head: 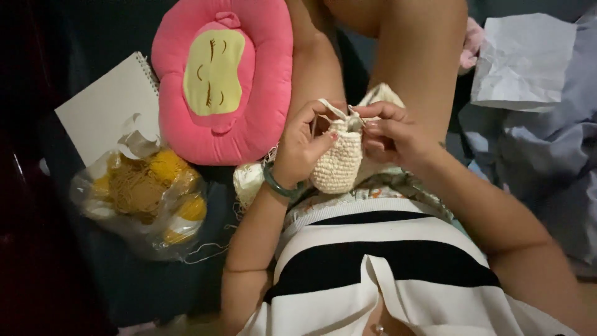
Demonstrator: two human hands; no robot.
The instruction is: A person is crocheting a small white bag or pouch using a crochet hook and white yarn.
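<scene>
The room is dim, with soft light falling from above onto the middle of the scene, where skin and the cream crocheted piece point(337, 163) show clearest. The left side sinks into near-black shadow. The white paper point(521, 59) at upper right looks pale but not glaring. Everything is slightly soft and grainy, edges smeared, with no hard shadows.
</scene>
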